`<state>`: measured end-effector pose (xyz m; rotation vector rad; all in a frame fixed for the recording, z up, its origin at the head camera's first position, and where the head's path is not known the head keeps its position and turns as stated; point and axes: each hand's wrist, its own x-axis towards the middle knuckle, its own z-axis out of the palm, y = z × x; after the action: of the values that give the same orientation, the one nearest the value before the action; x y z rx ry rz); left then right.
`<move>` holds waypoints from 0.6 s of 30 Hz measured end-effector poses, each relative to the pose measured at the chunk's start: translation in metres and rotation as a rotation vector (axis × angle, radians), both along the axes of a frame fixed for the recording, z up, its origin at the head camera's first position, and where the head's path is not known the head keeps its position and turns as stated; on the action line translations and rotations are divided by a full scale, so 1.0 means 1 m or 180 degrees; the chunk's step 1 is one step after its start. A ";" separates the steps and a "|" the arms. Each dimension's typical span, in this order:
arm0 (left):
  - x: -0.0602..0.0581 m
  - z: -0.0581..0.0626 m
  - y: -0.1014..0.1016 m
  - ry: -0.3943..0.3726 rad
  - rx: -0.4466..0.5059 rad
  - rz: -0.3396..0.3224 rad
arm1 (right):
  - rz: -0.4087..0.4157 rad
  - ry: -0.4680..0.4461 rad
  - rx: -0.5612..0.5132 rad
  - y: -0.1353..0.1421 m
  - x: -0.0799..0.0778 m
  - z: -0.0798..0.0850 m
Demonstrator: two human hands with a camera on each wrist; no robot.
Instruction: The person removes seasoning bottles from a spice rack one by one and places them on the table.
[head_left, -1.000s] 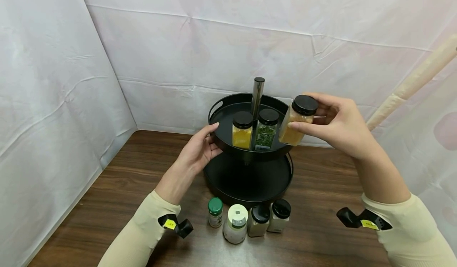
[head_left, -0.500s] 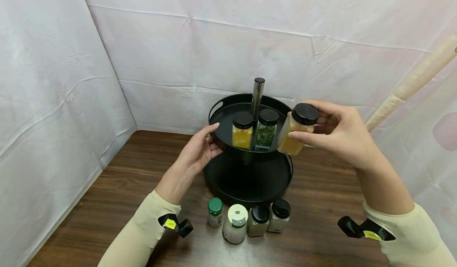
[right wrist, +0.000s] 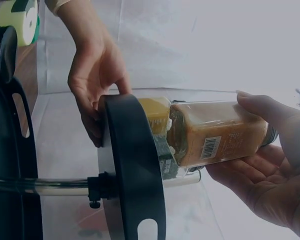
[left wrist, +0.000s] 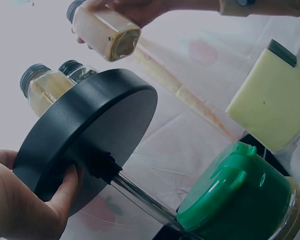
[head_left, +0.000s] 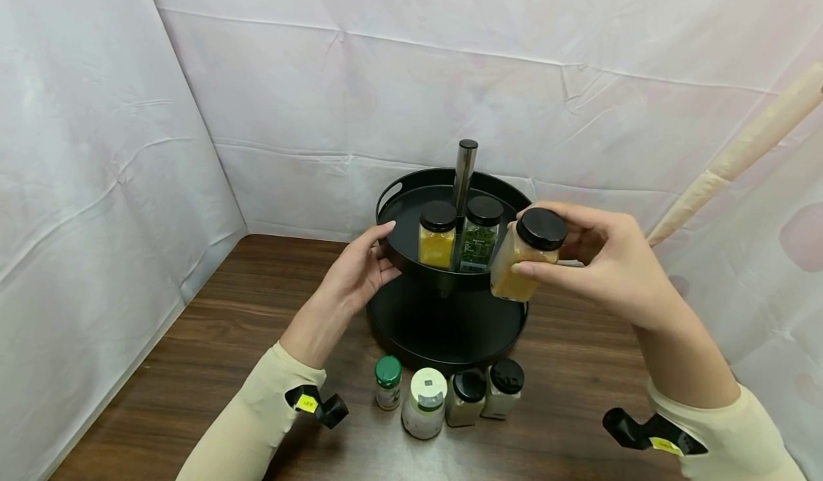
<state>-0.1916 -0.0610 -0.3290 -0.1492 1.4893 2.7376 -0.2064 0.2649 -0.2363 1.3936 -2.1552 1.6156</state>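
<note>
Head view: the right hand pinches a tan jar near the upper tray, which the left hand grips. Left wrist: both stand apart; a low approach could knock the tray. Right wrist: sideways drift could topple the green jar.

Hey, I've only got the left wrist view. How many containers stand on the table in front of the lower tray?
Observer: Four: a green-capped bottle, a pale-lidded jar and two black-capped jars.
Operator: What's on the side of the tan jar in the right hand?
Observer: A barcode label, in the right wrist view.
Operator: And inside the half-hidden jar on the upper tray?
Observer: Something green, going by the head view.
</note>
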 end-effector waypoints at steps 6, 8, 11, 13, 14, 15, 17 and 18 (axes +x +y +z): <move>0.000 0.000 0.001 0.0006 -0.0007 0.0007 | -0.0077 0.0041 0.0044 0.002 0.008 -0.004; 0.000 0.000 0.001 0.0002 -0.0019 0.0013 | -0.0052 -0.0001 0.0048 0.003 0.010 -0.006; 0.000 0.000 0.001 -0.0006 -0.0028 0.0020 | -0.0056 -0.0030 0.0088 0.005 0.015 -0.009; 0.001 0.000 0.001 -0.0014 -0.0028 0.0017 | -0.0077 -0.0044 0.0119 0.007 0.019 -0.011; 0.001 0.000 0.000 -0.0013 -0.0028 0.0016 | -0.0079 -0.0034 0.0125 0.008 0.020 -0.012; 0.001 0.000 0.000 -0.0014 -0.0029 0.0018 | -0.0067 -0.0029 0.0116 0.009 0.022 -0.013; 0.000 0.000 0.000 -0.0013 -0.0031 0.0021 | -0.0040 -0.0057 0.0080 0.010 0.024 -0.015; 0.000 0.000 0.000 -0.0011 -0.0029 0.0020 | -0.0024 -0.0050 0.0060 0.011 0.025 -0.017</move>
<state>-0.1913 -0.0611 -0.3291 -0.1590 1.5033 2.7344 -0.1815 0.2755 -0.2530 1.3808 -2.1875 1.6131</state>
